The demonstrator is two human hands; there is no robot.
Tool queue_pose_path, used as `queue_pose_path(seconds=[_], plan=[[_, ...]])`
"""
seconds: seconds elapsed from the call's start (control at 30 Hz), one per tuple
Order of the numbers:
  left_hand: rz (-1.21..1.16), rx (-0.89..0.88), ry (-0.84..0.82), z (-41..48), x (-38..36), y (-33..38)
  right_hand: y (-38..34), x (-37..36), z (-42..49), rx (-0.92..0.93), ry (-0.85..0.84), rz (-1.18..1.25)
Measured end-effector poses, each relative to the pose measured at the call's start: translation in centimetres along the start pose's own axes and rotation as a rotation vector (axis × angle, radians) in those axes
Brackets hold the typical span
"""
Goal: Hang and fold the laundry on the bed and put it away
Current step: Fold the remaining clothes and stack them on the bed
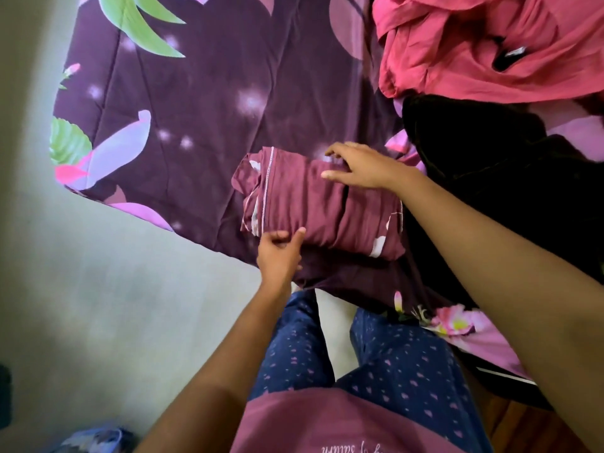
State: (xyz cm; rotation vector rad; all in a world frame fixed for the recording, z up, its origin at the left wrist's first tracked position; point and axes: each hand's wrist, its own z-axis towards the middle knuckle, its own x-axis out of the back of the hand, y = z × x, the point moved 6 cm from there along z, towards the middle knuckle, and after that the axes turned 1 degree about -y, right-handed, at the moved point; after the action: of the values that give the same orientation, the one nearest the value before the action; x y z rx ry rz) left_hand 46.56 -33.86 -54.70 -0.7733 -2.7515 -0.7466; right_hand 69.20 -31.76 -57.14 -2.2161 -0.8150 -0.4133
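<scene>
1. Dark purple floral bedsheet is spread over the bed, and one corner of it is seen against a pale floor.
2. Near the close edge of that sheet, a folded maroon garment is laid as a chunky rectangle, with white stitching shown along its left end.
3. Its near-left edge is pinched by the left hand, with the thumb laid on top of the fabric and the other fingers curled in.
4. Its far-right part is pressed down by the right hand, which is kept flat with the fingers straight and slightly spread.
5. Just to the right of the bundle, a black garment is dumped in a crumpled heap. Whether the two are touching can't be told.
6. Farther back, at the top right, a pink garment is piled loosely, partly over the black one.
7. Navy dotted trousers and a maroon top are worn by the person stood at the bed's edge.
8. Something blue is blurred on the floor at the bottom left.
</scene>
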Motion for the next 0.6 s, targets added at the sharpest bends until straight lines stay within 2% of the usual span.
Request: queue_pose_path(seconds=[0.03, 0.1, 0.2, 0.3, 0.37, 0.47, 0.53, 0.6], plan=[[-0.108, 0.112, -0.012, -0.5, -0.6, -1.4, -0.1, -0.2, 0.5, 0.0, -0.016, -0.009], [-0.212, 0.202, -0.039, -0.8, -2.0, -3.0, -0.1, -0.9, 1.3, -0.006, -0.052, -0.044], [-0.235, 0.128, -0.061, -0.1, -4.2, -3.5, 0.2, -2.1, 1.6, -0.03, -0.122, -0.052], [-0.25, 0.088, 0.028, -0.2, -5.3, -3.0, 0.7, -3.3, 1.1, -0.1, -0.164, 0.03], [-0.34, 0.046, 0.117, -0.7, -5.0, -2.2, 0.8, -3.4, 0.5, -0.157, -0.142, 0.165], [-0.54, -0.152, 0.206, -0.7, -3.1, -1.3, 1.1, -3.9, -1.2, -0.19, -0.118, 0.604], [-0.568, -0.252, 0.156, -0.9, -2.2, -0.5, 1.4, -5.0, -3.0, -0.176, -0.096, 0.803], [-0.484, -0.264, -0.032, -0.9, -2.6, -0.7, 1.7, -7.0, -4.6, -0.157, -0.091, 0.94]])
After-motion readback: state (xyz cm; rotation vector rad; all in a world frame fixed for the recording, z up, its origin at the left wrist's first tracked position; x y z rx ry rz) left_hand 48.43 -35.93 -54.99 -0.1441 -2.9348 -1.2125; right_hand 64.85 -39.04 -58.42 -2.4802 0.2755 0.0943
